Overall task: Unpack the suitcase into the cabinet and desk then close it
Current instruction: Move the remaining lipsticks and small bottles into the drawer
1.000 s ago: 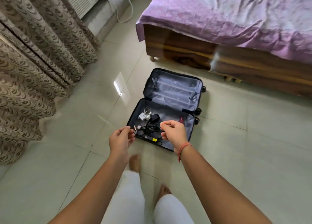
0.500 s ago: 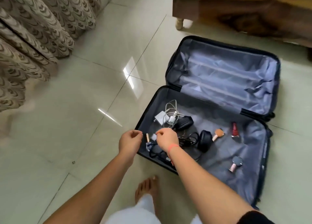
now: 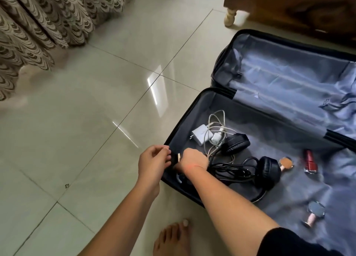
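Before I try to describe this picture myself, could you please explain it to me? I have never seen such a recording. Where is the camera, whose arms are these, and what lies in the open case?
There is no machine here: a person wears one wide camera on the head, so you look down along their own two bare arms. The left hand is at the near rim of the open dark hard-shell suitcase, which lies on the pale tiled floor. The right hand reaches into a tangle of black cables; its fingers are hidden, and I cannot tell whether either hand holds anything. Inside also lie a white charger block, black padded headphones and a small red bottle.
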### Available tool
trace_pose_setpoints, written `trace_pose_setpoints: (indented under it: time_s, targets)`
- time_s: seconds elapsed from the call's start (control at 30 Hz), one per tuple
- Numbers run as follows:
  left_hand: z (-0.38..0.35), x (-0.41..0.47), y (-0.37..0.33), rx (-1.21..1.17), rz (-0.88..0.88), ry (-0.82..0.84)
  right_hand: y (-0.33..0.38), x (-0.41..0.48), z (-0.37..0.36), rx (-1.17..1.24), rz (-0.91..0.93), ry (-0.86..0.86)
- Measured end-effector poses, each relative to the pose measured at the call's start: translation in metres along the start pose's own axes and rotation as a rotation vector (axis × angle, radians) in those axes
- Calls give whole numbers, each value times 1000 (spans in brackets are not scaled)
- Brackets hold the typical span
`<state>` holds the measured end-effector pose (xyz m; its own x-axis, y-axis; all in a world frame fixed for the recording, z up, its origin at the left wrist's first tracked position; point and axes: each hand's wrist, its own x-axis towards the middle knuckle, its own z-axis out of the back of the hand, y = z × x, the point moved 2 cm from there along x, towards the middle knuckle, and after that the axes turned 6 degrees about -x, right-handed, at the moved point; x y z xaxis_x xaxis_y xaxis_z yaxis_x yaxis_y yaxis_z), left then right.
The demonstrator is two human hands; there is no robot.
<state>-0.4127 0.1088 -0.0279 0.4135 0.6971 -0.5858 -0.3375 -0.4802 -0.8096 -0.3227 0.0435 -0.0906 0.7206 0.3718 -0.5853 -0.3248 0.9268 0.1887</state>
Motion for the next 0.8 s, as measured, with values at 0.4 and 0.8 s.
trace_pose_setpoints:
  time_s: [0.4, 0.8]
  targets:
    - [0, 4, 10, -312, 480, 357, -37, -58, 23, 889, 261, -35]
    - [-21, 16, 3, -281, 386, 259, -13, 15, 0, -17, 95, -150]
